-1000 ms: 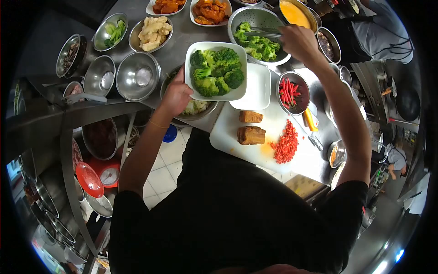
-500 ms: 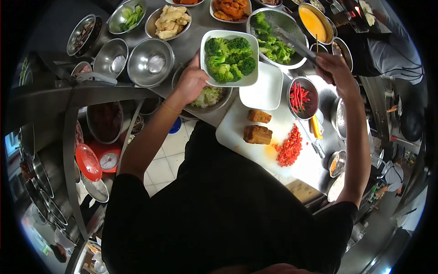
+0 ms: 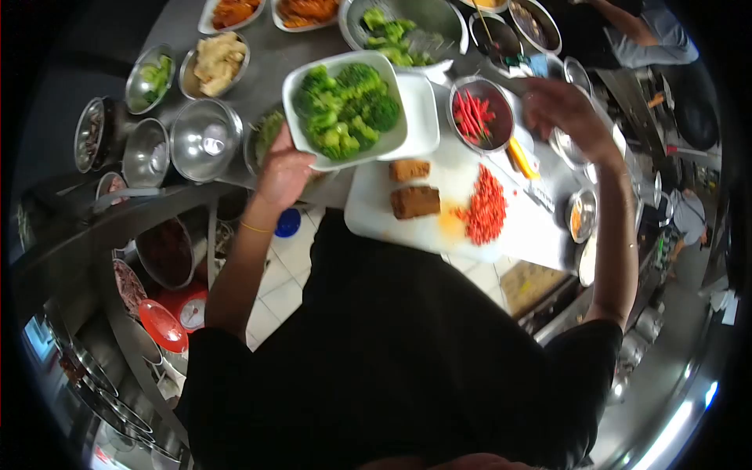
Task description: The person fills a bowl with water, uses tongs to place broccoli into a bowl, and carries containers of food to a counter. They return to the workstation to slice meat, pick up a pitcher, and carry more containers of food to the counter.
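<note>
My left hand (image 3: pixel 284 174) grips the near-left rim of a white square bowl (image 3: pixel 399 145), raised above the counter. Broccoli florets (image 3: pixel 348 110) fill it. Partly behind that bowl is a second white square dish (image 3: pixel 423 117). My right hand (image 3: pixel 570 117), smeared by motion, hangs right of a metal bowl of red chillies (image 3: pixel 473 117); its fingers look apart, and I see nothing in them. Beyond the raised bowl, a metal colander (image 3: pixel 356 31) contains more broccoli (image 3: pixel 392 37).
On a white cutting board (image 3: pixel 368 215) lie two brown blocks of food (image 3: pixel 416 202) and chopped red chilli (image 3: pixel 486 207). A yellow-handled knife (image 3: pixel 523 159) rests right of them. Metal bowls (image 3: pixel 205 141) stand at left. Another person's arm (image 3: pixel 627 22) shows at upper right.
The tongs that were in my right hand over the colander are gone from it, and that hand has lowered slightly. The view has shifted; my left hand still holds the broccoli bowl.
</note>
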Available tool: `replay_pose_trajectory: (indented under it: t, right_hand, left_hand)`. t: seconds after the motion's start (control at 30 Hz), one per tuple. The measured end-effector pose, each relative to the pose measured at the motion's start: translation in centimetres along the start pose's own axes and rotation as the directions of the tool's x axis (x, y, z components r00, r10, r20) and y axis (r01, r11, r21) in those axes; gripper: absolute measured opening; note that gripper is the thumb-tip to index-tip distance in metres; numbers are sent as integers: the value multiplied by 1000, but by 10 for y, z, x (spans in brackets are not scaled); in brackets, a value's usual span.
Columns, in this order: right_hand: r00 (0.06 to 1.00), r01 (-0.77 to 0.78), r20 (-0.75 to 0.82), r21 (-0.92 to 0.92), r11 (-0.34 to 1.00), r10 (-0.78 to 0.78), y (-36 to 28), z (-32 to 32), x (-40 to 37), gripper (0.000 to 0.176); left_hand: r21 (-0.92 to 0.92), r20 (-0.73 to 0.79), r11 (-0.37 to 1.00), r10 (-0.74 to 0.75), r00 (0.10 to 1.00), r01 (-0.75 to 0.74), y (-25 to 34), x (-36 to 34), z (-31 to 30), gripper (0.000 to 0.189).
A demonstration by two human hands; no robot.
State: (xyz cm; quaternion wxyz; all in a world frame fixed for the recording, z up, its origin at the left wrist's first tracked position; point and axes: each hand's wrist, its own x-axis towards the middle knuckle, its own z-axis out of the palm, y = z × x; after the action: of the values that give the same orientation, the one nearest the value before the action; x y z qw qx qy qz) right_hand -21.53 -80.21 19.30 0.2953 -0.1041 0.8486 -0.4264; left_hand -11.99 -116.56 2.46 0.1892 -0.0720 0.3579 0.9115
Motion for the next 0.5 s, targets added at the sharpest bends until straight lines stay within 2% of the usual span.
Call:
replay_pose_trajectory:
  t: [0.03,0.1,0.13,0.17,0.23,0.3,0.4,0.5]
  right_hand:
    - [994,58,-92,43,997,-54,12,-10,-12,36]
    - [968,53,-242,-56,997,-65,25,-21,-34,35]
    - [971,-4,-239,-28,1000,-3,30,-23,-45,42]
    - [970,0,-245,-21,1000,-5,38,-21,-53,42]
    - [926,18,-377,63,998,7,62,-6,-68,43]
    - [915,-40,-398,87,995,72,86,6,-78,43]
    - [925,7,-373,208,978,73,106,31,-86,40]
    - [938,36,-344,253,967,55,119,42,-86,39]
  left_hand:
    - [84,18,996,24,1000,-25,1,-4,6,71]
    - [150,27,988,-37,999,32,2,-13,26,67]
    - [208,-9,977,-53,999,53,0,-17,33,64]
    - [217,-7,975,-55,998,55,-4,-20,37,64]
    - [167,-83,984,-51,995,64,-13,-28,37,63]
    - [128,-132,991,-9,991,26,-14,-41,33,61]
    - [218,-221,975,93,971,-44,-5,-63,7,60]
    - [368,-454,929,223,863,-47,25,-65,-3,55]
